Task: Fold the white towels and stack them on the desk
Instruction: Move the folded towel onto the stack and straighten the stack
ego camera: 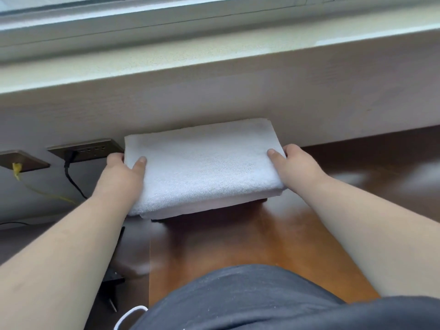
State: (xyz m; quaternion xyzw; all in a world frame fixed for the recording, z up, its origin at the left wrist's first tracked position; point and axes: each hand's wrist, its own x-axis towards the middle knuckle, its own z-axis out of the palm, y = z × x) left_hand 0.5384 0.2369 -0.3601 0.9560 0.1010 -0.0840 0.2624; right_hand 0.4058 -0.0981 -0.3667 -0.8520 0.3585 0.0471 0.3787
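Observation:
A folded white towel (202,163) is held just above the brown wooden desk (262,246), near the desk's far left corner; a shadow lies under it. My left hand (121,172) grips its left edge, thumb on top and fingers underneath. My right hand (292,165) grips the right edge the same way. The towel is a thick rectangle of several layers, its folded edge facing me. No other towel is in view.
A pale wall panel (309,96) rises behind the desk below a window sill (214,51). Two wall sockets (88,150) sit at left, with a black cable (71,177) and a yellow cable (16,169) plugged in. My dark shirt (262,298) fills the bottom.

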